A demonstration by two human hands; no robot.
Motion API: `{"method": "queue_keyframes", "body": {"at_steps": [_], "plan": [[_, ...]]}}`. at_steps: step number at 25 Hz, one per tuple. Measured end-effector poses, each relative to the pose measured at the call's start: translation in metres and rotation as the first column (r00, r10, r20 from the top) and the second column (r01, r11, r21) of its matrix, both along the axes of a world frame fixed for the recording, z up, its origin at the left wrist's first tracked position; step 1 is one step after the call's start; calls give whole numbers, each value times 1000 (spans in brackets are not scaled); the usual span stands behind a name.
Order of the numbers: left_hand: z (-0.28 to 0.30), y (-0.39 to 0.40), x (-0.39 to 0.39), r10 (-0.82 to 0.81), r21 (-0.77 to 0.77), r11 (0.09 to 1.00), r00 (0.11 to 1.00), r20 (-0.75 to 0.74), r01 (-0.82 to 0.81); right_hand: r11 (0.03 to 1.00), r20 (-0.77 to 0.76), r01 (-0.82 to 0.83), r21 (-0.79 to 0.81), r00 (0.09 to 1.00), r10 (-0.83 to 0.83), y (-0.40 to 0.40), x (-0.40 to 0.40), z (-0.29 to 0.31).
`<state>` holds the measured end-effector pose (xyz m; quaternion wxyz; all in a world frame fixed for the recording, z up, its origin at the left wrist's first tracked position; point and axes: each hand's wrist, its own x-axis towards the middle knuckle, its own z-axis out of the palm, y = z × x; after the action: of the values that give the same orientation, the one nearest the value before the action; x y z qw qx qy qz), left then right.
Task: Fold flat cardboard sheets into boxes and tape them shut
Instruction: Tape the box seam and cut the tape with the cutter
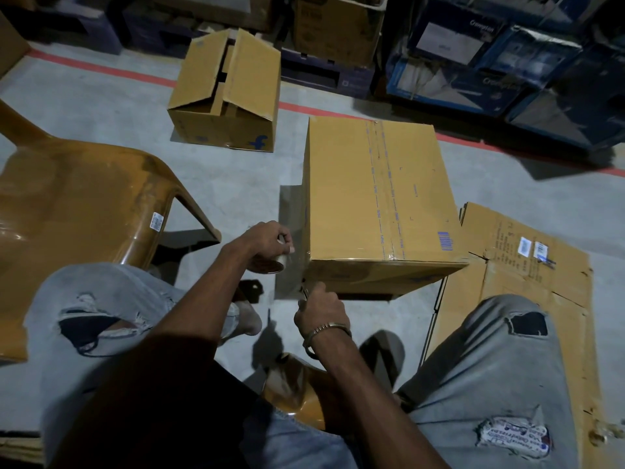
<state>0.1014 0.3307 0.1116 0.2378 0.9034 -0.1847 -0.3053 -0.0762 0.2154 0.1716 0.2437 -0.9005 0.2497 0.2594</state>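
Grey concrete floor (236, 184) carries your taped brown cardboard box (378, 201) at 12 o'clock. Your left hand (269, 240) grips a clear tape roll (270, 264) beside the box's near-left corner. Your right hand (319, 309) pinches something small there; what it is, you cannot tell. At 3 o'clock lies flat brown cardboard sheet (527, 265).
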Motion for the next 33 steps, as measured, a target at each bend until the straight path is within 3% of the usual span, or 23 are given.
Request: {"method": "queue_keyframes", "body": {"at_steps": [4, 7, 9, 12, 15, 18, 22, 27, 30, 33], "plan": [[5, 3, 2, 87, -99, 991, 995, -40, -91, 999, 167, 2, 49, 986, -10, -11, -4, 11], [11, 3, 5, 155, -133, 978, 986, -68, -162, 987, 301, 137, 87, 941, -157, -24, 19, 8], [15, 4, 6, 200, -141, 967, 976, -81, -210, 982, 365, 189, 27, 912, -185, -29, 40, -4], [20, 3, 2, 274, -179, 941, 956, -103, -289, 970, 445, 141, -198, 895, -40, -31, 67, -30], [23, 2, 1, 374, -199, 901, 923, -90, -384, 934, 423, 58, -352, 900, 103, -36, 75, -58], [25, 3, 2, 447, -192, 873, 893, -54, -448, 919, 428, -32, -393, 878, 213, -47, 75, -71], [25, 2, -1, 420, -147, 898, 908, 3, -415, 912, 396, -134, -387, 869, 295, -56, 79, -69], [33, 0, -7, 374, -197, 912, 927, 34, -360, 895, 329, -284, -346, 856, 398, -77, 80, -61], [42, -2, -15, 365, -237, 910, 928, 75, -339, 940, 349, -264, -218, 878, 327, -84, 83, -52], [49, 0, -21, 361, -238, 915, 925, 119, -326, 950, 363, -240, -201, 882, 300, -82, 82, -54]]}}
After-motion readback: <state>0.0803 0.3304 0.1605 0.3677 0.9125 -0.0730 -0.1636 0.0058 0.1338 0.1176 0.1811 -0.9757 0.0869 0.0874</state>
